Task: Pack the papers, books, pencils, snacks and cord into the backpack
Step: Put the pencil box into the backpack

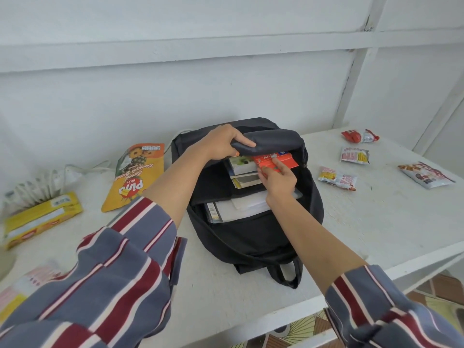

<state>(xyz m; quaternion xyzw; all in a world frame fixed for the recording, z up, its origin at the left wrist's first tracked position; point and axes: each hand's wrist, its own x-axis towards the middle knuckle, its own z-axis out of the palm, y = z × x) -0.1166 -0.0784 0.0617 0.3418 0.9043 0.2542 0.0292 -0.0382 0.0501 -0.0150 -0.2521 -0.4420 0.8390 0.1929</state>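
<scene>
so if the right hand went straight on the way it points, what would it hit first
The right hand pinches the red box, pointing into the backpack. Straight on, it would likely meet the dark flap that the left hand holds up, or something hidden beneath; depth is unclear.

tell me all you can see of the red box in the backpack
The red box is a flat cardboard-looking carton with white print and a blue patch. It lies by the books in the open backpack, far edge under the flap the left hand holds up. The right hand pinches its near edge.
</scene>
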